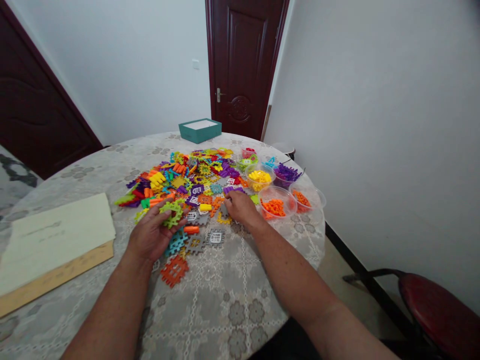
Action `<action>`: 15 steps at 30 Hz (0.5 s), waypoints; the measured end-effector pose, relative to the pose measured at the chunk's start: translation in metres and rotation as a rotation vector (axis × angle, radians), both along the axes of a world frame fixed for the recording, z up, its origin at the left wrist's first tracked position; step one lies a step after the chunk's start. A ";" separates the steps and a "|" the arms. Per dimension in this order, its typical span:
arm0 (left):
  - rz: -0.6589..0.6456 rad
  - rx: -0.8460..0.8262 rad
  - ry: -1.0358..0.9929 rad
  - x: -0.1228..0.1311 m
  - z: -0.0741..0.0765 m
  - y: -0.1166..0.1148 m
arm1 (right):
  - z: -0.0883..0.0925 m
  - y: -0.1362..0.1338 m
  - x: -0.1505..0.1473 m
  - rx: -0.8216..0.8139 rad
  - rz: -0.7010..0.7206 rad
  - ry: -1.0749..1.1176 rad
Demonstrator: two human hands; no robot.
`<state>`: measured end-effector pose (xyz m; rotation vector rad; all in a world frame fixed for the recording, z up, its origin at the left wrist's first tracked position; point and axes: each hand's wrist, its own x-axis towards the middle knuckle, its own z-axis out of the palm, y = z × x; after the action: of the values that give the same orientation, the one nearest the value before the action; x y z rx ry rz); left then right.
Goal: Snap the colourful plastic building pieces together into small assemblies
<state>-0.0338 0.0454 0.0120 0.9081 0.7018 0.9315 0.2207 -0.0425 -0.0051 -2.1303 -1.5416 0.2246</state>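
Observation:
My left hand [150, 232] holds a lime-green toothed building block [173, 214] with an opening in its middle, just above the near left of a heap of plastic blocks. My right hand [242, 207] reaches into the right side of the heap. Its fingers are closed, and what they grip is hidden. A purple block [233, 189] lies just beyond those fingers. Between my hands are a small yellow block [205, 207] and flat grey blocks. Closer to me lie a grey block with a white window [216, 237] and an orange-red square block [174, 271].
At right stand clear bowls of sorted pieces: orange [273, 208], yellow [259, 179], purple [287, 174] and others. A green box [200, 131] sits at the far edge. Pale paper boards [60, 235] lie at left. A red chair [438, 310] stands right of the round table.

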 end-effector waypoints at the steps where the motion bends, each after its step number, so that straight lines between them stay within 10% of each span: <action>1: -0.001 0.002 -0.001 0.000 0.000 0.000 | -0.001 0.000 0.000 -0.003 -0.011 -0.011; 15: -0.080 0.040 -0.021 0.000 -0.004 -0.005 | 0.013 -0.003 -0.025 0.286 0.052 0.000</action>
<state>-0.0335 0.0408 0.0085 0.9536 0.6269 0.8857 0.1955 -0.0456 0.0082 -1.8695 -1.5285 0.0185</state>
